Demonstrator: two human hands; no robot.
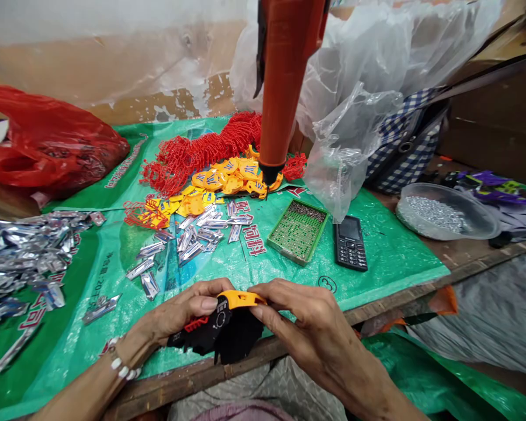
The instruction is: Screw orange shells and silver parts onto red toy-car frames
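Glossy grn sheet [272, 280], hands [304, 307] pinch curved orng pc [241, 299].

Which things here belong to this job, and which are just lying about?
Likely the job's:
held black item with yellow top
loose yellow plastic pieces
orange cylindrical tool
green plastic tray

Probably lying about:
black keypad phone
blue-white checked bag

Curved part [241, 299]: yellow-orange. Attached piece [239, 338]: black. Power driver [284, 76]: orange-red. Sheet [386, 257]: green. Bag [381, 172]: blue-and-white check. Blurred item, far right [495, 182]: apparently purple, yellow-green.
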